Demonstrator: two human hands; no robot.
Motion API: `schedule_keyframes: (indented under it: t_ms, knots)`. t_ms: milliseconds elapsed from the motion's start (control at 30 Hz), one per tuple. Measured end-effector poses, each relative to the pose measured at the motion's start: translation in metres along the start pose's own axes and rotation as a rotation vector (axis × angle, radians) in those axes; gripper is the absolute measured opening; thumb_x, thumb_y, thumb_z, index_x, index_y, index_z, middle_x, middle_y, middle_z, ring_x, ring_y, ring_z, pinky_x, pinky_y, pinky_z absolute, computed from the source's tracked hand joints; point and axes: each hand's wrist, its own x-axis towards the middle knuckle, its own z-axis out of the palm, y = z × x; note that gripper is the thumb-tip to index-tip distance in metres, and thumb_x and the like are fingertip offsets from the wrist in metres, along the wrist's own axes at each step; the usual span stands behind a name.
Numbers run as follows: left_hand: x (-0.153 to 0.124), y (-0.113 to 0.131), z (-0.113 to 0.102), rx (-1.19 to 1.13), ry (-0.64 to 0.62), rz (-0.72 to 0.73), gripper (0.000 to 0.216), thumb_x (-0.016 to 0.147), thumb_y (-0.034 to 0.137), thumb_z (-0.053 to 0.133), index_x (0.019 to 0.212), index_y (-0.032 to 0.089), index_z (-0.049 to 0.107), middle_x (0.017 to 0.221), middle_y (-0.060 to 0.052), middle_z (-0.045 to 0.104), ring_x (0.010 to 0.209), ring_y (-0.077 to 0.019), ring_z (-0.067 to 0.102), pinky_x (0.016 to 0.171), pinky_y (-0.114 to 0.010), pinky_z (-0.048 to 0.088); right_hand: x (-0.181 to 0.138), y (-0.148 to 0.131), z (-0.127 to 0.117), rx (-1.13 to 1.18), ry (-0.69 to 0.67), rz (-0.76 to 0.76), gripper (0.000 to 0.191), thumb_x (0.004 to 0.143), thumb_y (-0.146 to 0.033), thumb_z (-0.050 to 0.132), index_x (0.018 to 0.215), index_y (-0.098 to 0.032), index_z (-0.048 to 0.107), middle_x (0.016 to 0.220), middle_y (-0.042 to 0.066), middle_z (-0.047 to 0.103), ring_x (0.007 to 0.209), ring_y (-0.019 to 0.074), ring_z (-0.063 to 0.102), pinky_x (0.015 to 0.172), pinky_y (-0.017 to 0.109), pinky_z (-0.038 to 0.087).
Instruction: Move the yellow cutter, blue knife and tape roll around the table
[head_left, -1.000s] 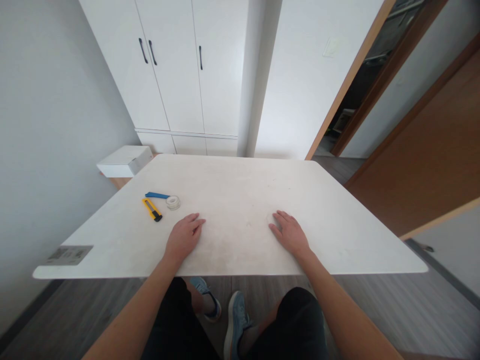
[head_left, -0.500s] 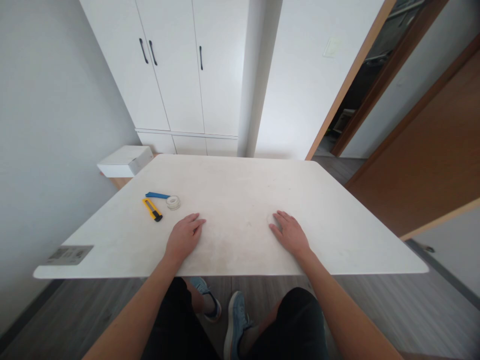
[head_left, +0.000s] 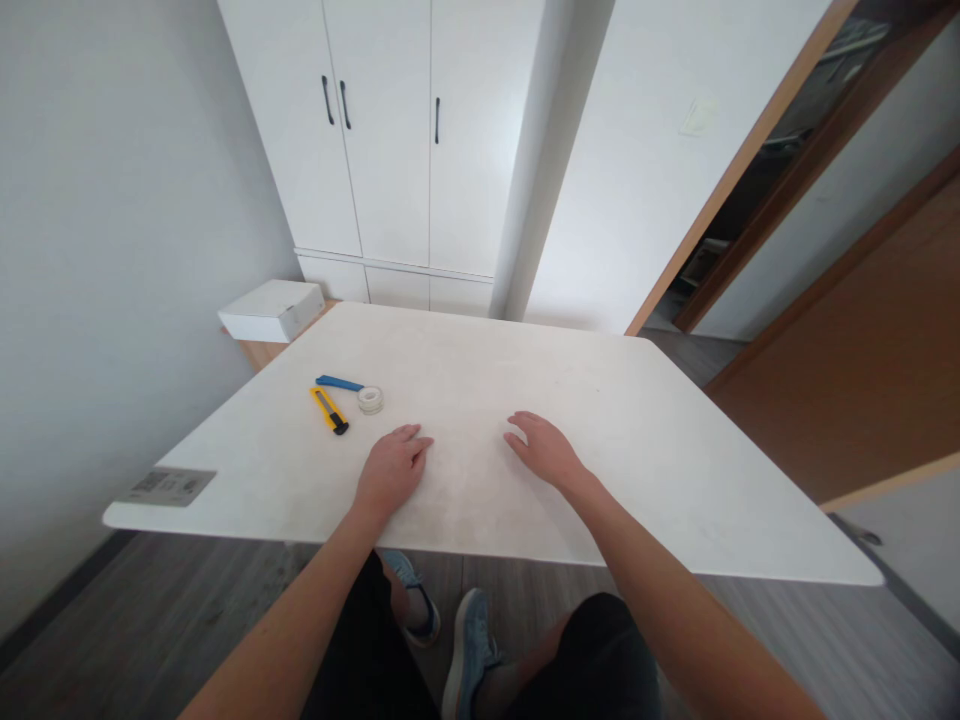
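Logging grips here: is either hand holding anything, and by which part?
Nothing is held. The left hand and right hand are open, palms down at the table; the yellow utility knife lies apart from both.

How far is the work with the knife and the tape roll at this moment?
Nothing looks done: the yellow utility knife, the blue tool and the white tape roll lie untouched on the table. Nothing is in hand: the left hand rests open and flat beside them, and the right hand is open too. All the handling of them is left.
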Motion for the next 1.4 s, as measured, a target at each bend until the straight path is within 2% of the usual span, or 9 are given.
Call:
schedule_keyframes:
  t_ms: [167, 267, 367, 500, 633, 800, 900, 1400]
  knots:
    - [0.000, 0.003, -0.002, 0.018, -0.009, -0.003, 0.035, 0.093, 0.023, 0.046, 0.114, 0.023, 0.075, 0.131, -0.011, 0.066, 0.123, -0.0273, 0.060, 0.109, -0.045, 0.045, 0.070, -0.085, -0.011, 0.084, -0.090, -0.224, 0.035, 0.097, -0.032, 0.052, 0.129, -0.020, 0.063, 0.131, 0.008, 0.066, 0.118, 0.0217, 0.061, 0.104, 0.035, 0.046]
    - [0.000, 0.005, -0.002, 0.034, -0.019, -0.011, 0.035, 0.092, 0.021, 0.048, 0.114, 0.024, 0.074, 0.132, -0.010, 0.065, 0.124, -0.0272, 0.059, 0.109, -0.044, 0.044, 0.110, -0.131, -0.009, 0.062, -0.161, -0.314, 0.038, 0.094, -0.027, 0.057, 0.131, -0.018, 0.061, 0.130, 0.008, 0.066, 0.115, 0.0210, 0.062, 0.101, 0.033, 0.046]
    - [0.000, 0.005, -0.001, 0.014, -0.018, -0.013, 0.033, 0.091, 0.020, 0.049, 0.113, 0.022, 0.074, 0.134, -0.012, 0.064, 0.125, -0.0274, 0.058, 0.108, -0.044, 0.043, 0.145, -0.164, 0.003, -0.009, -0.234, -0.377, 0.044, 0.091, -0.027, 0.062, 0.134, -0.022, 0.057, 0.132, 0.008, 0.064, 0.119, 0.0228, 0.060, 0.100, 0.035, 0.046]
    - [-0.001, 0.006, 0.001, -0.032, 0.000, -0.024, 0.030, 0.091, 0.019, 0.051, 0.109, 0.022, 0.074, 0.131, -0.012, 0.065, 0.124, -0.0265, 0.057, 0.109, -0.044, 0.042, 0.176, -0.191, 0.025, -0.100, -0.328, -0.408, 0.056, 0.087, -0.029, 0.067, 0.140, -0.025, 0.050, 0.133, 0.010, 0.060, 0.118, 0.0263, 0.060, 0.092, 0.036, 0.049]
    - [-0.001, 0.007, 0.001, -0.079, 0.012, -0.033, 0.027, 0.089, 0.016, 0.052, 0.101, 0.022, 0.075, 0.123, -0.013, 0.068, 0.121, -0.0267, 0.058, 0.108, -0.045, 0.041, 0.192, -0.204, 0.042, -0.159, -0.391, -0.394, 0.061, 0.086, -0.026, 0.066, 0.144, -0.026, 0.045, 0.136, 0.013, 0.057, 0.117, 0.0293, 0.061, 0.086, 0.036, 0.052]
    - [0.000, 0.008, 0.001, -0.089, 0.008, -0.033, 0.024, 0.089, 0.016, 0.053, 0.099, 0.021, 0.074, 0.120, -0.012, 0.068, 0.120, -0.0260, 0.058, 0.108, -0.046, 0.041, 0.200, -0.209, 0.046, -0.218, -0.436, -0.376, 0.049, 0.091, -0.022, 0.053, 0.140, -0.029, 0.050, 0.131, 0.011, 0.061, 0.112, 0.0285, 0.064, 0.079, 0.035, 0.053]
    - [0.000, 0.009, 0.000, -0.081, 0.000, -0.041, 0.023, 0.089, 0.016, 0.053, 0.099, 0.021, 0.074, 0.121, -0.011, 0.068, 0.121, -0.0255, 0.057, 0.110, -0.045, 0.040, 0.200, -0.209, 0.044, -0.230, -0.448, -0.381, 0.046, 0.091, -0.023, 0.052, 0.137, -0.029, 0.053, 0.128, 0.011, 0.063, 0.111, 0.0283, 0.064, 0.077, 0.035, 0.053]
    - [-0.001, 0.009, -0.001, -0.013, -0.037, -0.055, 0.031, 0.092, 0.020, 0.049, 0.111, 0.023, 0.074, 0.134, -0.011, 0.063, 0.126, -0.0254, 0.056, 0.110, -0.043, 0.040, 0.199, -0.198, 0.033, -0.201, -0.360, -0.384, 0.045, 0.087, -0.030, 0.064, 0.131, -0.028, 0.054, 0.126, 0.011, 0.062, 0.111, 0.0265, 0.063, 0.081, 0.032, 0.050]
